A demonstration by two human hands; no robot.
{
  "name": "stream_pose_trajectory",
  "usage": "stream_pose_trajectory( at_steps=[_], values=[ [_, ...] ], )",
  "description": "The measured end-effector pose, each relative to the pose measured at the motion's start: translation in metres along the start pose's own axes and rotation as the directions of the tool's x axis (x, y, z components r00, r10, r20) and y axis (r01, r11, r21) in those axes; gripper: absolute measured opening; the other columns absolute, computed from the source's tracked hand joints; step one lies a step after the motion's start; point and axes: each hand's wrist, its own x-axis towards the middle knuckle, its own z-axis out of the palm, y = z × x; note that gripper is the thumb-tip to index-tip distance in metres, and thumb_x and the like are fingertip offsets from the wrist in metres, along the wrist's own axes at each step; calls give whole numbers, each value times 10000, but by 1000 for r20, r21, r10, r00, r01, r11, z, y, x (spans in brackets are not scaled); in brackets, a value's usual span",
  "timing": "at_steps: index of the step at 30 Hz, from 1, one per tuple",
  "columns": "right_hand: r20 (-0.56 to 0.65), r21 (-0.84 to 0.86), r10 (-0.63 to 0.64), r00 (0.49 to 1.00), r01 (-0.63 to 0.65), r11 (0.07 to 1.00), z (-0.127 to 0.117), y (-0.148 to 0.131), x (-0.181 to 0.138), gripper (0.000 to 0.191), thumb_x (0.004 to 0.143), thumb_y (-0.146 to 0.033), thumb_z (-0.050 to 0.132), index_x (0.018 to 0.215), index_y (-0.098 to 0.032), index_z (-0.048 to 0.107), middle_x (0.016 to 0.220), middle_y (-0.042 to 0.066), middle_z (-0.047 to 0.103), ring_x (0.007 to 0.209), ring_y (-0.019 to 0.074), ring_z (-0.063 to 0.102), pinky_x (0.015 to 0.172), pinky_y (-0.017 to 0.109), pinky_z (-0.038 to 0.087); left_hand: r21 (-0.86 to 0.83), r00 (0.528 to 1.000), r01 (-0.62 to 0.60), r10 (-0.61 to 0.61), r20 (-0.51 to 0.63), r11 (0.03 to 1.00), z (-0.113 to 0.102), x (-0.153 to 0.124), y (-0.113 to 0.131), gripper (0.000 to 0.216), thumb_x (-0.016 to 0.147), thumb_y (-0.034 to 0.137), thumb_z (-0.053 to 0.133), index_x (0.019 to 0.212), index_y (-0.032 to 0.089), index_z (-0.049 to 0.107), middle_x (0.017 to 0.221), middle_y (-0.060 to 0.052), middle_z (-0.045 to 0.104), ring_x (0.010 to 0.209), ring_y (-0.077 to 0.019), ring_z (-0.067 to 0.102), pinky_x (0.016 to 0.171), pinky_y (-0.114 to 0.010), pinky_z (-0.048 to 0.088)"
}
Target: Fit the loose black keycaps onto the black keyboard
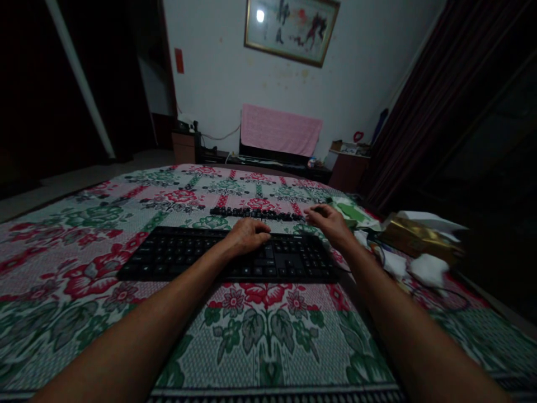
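Observation:
A black full-size keyboard (289,262) lies on the flowered cover, some keys in its middle hidden by my left arm. My left hand (246,237) rests on its upper middle part, thumb and forefinger slightly apart, with nothing visible between them. Beyond the keyboard runs a row of small black pieces (255,213) that look like loose keycaps. My right hand (330,223) is raised by the right end of that row. Its fingertips are drawn together in a pinch; whatever they hold is too dark and small to make out.
A red, green and white flowered cover (268,336) spreads under everything. To the right are a green and white packet (354,214), a gold box (413,238) and crumpled white tissue (428,270). Farther off, a pink cloth (280,129) hangs over a dark screen by the wall.

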Motion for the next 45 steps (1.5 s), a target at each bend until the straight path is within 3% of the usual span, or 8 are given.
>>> stream_pose_trajectory(
  at_steps=[4, 8, 13, 15, 18, 21, 32, 45],
  values=[
    [-23, 56, 59, 998, -58, 997, 10, -20, -20, 311, 744, -447, 543, 908, -185, 507, 859, 48, 675, 613, 111, 589, 610, 246, 501, 33, 1000, -15, 15, -11, 999, 1, -2, 3, 302, 730, 284, 589, 995, 202, 710, 985, -34, 715, 980, -204, 622, 885, -275, 444],
    [-65, 85, 73, 995, -67, 994, 0, -21, -27, 262, 781, -433, 475, 875, -189, 494, 848, 50, 685, 569, 100, 575, 568, 219, 488, 72, 999, -40, 42, -24, 997, 3, -3, 4, 318, 738, 286, 571, 1011, 194, 706, 1043, -51, 699, 1002, -216, 616, 917, -289, 428],
    [-225, 152, 152, 962, -119, 981, -16, 7, -7, 218, 767, -376, 507, 848, -175, 496, 885, 67, 682, 580, 89, 591, 566, 207, 490, 122, 998, -61, 63, -7, 991, 3, -5, 6, 322, 750, 283, 548, 1017, 193, 703, 1051, -46, 696, 999, -211, 618, 913, -276, 428],
    [-199, 122, 172, 965, -150, 981, -14, 20, 8, 191, 774, -352, 493, 855, -179, 496, 926, 67, 678, 622, 92, 610, 582, 206, 493, 145, 996, -85, 86, -2, 986, 4, -6, 7, 315, 755, 281, 536, 1011, 201, 704, 1056, -39, 694, 1000, -204, 617, 908, -268, 428],
    [-190, 18, 208, 960, -208, 978, -7, 38, 30, 187, 773, -339, 466, 856, -180, 520, 937, 61, 674, 703, 108, 628, 587, 194, 484, 160, 995, -102, 103, 1, 982, 4, -6, 7, 319, 764, 277, 524, 1018, 199, 700, 1074, -46, 686, 1019, -209, 608, 909, -278, 425],
    [-214, -125, 232, 949, -262, 957, -4, 54, 46, 216, 747, -365, 480, 800, -167, 549, 776, 57, 670, 660, 140, 623, 557, 213, 475, 163, 994, -104, 107, -4, 981, 5, -6, 6, 316, 762, 271, 528, 1015, 195, 701, 1064, -54, 688, 1020, -219, 606, 908, -293, 428],
    [-174, -219, 101, 980, -138, 966, -7, 85, 60, 298, 743, -419, 436, 651, -178, 586, 608, 24, 628, 603, 156, 597, 588, 245, 473, 202, 992, -117, 124, -18, 972, 7, -6, 4, 312, 763, 265, 524, 1013, 193, 696, 1051, -36, 690, 999, -193, 613, 907, -276, 442],
    [-157, -434, -21, 987, -50, 900, -3, 68, 60, 238, 724, -346, 397, 622, -190, 545, 526, 5, 563, 561, 152, 532, 540, 230, 378, 214, 992, -118, 126, -23, 970, 8, -6, 4, 295, 767, 264, 527, 998, 204, 700, 1046, -31, 691, 1001, -190, 613, 899, -272, 448]
  ],
)
